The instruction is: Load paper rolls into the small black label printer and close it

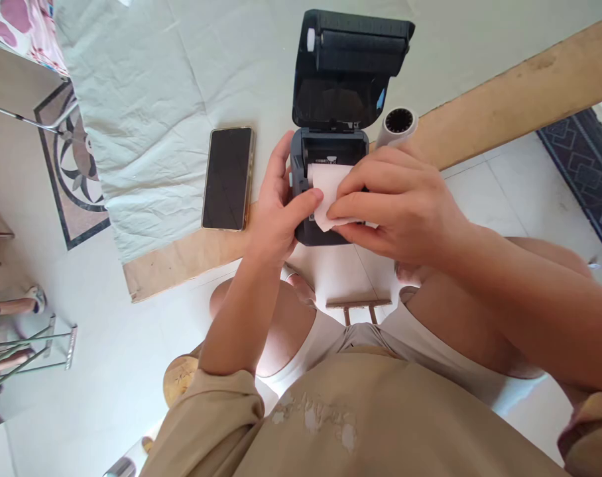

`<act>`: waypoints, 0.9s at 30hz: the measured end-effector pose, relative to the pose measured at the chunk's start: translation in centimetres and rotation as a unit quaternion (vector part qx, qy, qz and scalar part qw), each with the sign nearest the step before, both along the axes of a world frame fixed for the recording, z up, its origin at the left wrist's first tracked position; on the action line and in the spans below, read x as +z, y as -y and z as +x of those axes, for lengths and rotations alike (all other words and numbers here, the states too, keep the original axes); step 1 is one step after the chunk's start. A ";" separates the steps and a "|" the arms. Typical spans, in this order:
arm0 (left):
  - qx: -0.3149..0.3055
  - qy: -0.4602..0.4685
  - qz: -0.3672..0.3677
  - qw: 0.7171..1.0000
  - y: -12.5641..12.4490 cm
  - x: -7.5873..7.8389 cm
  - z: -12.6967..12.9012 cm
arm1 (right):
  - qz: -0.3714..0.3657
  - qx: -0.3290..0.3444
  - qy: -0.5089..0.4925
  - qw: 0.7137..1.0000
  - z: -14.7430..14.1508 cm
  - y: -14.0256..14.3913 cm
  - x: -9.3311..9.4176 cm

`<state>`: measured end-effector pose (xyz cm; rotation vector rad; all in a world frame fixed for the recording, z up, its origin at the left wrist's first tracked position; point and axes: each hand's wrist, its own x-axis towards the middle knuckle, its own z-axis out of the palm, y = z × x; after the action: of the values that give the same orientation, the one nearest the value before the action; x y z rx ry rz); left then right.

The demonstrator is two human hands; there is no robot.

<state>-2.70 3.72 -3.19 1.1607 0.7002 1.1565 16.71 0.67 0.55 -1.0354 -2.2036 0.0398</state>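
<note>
A small black label printer is held over the table edge, its lid swung up and back. My left hand wraps around the printer's left side, with the thumb reaching over onto the white paper. My right hand pinches the loose end of a white paper roll that lies in the printer's open bay. The right side of the roll is hidden behind my right fingers. Just behind my right hand stands a white cylinder with a dark round end.
A smartphone lies screen up on the table, left of the printer. A pale green cloth covers most of the wooden table. Below are my legs and a wooden stool. Another person's foot shows at far left.
</note>
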 end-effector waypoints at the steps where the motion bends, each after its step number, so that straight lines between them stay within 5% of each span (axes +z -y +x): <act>1: -0.001 -0.004 0.018 1.000 -0.3 -0.6 -0.2 | -0.002 0.027 -0.013 1.000 0.3 0.0 0.0; 3: -0.002 -0.016 0.049 0.999 -0.9 -1.7 -0.4 | 0.019 0.066 -0.068 0.995 0.9 -0.2 0.1; 6: -0.006 -0.038 0.068 0.997 -1.5 -2.6 -0.7 | 0.015 0.008 -0.161 0.987 1.7 -0.4 0.6; 9: -0.017 -0.051 0.071 0.996 -1.7 -2.8 -0.9 | -0.039 -0.055 -0.220 0.973 1.8 -0.6 1.2; 15: -0.006 -0.043 0.080 0.996 -1.8 -2.6 -0.9 | -0.114 -0.044 -0.311 0.943 1.6 -1.2 1.8; 22: -0.054 0.006 0.109 0.993 -2.0 -2.9 -1.3 | -0.188 0.013 -0.180 0.966 2.2 -1.3 0.2; 27: -0.027 -0.005 0.073 0.997 -1.5 -2.4 -1.0 | -0.235 0.012 -0.209 0.949 1.7 -0.8 -0.2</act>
<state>-3.67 5.27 -5.61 1.3004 0.5971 1.1723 18.43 1.46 0.30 -1.1241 -1.8479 0.7597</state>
